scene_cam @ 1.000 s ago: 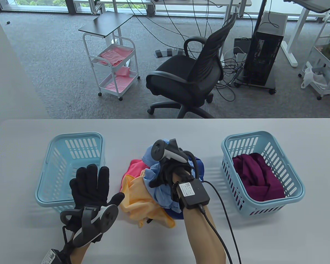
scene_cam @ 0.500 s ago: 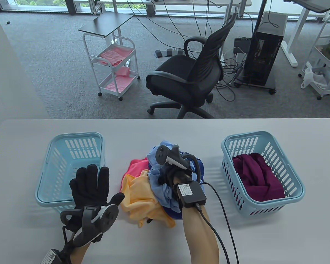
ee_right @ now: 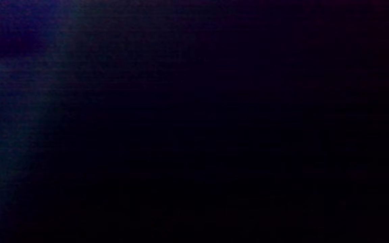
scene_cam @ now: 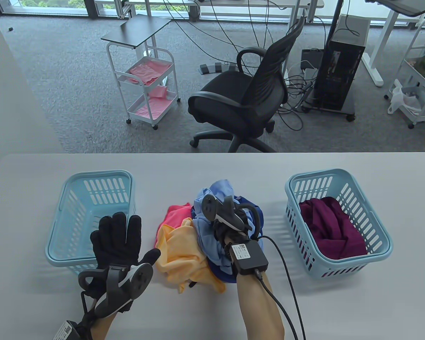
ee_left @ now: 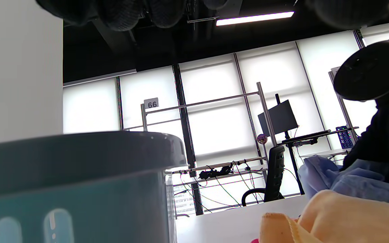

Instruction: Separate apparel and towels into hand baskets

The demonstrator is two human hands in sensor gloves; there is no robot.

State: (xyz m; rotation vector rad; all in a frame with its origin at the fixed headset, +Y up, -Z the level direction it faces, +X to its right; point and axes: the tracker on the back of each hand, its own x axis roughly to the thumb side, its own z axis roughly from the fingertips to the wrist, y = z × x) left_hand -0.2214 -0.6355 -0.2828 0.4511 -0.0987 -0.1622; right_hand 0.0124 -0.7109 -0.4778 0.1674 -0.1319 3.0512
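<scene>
A heap of cloth lies mid-table: a light blue garment (scene_cam: 212, 191) on top, an orange towel (scene_cam: 180, 251), a pink towel (scene_cam: 173, 214) and a dark blue piece (scene_cam: 258, 212). My right hand (scene_cam: 221, 228) is sunk into the heap, its fingers curled in the light blue garment. My left hand (scene_cam: 117, 237) hovers flat with straight fingers over the near right corner of the left basket (scene_cam: 92, 175), holding nothing. The left wrist view shows that basket's rim (ee_left: 79, 145), the orange towel (ee_left: 343, 216) and the light blue garment (ee_left: 319, 175). The right wrist view is dark.
The right basket (scene_cam: 384, 233) holds a maroon garment (scene_cam: 329, 226). The left basket has nothing visible inside. Beyond the table's far edge stand an office chair (scene_cam: 248, 99) and a white cart (scene_cam: 148, 81).
My right hand has drawn back toward me a little, and the light blue garment has bunched up higher behind its tracker. The left hand has stayed still.
</scene>
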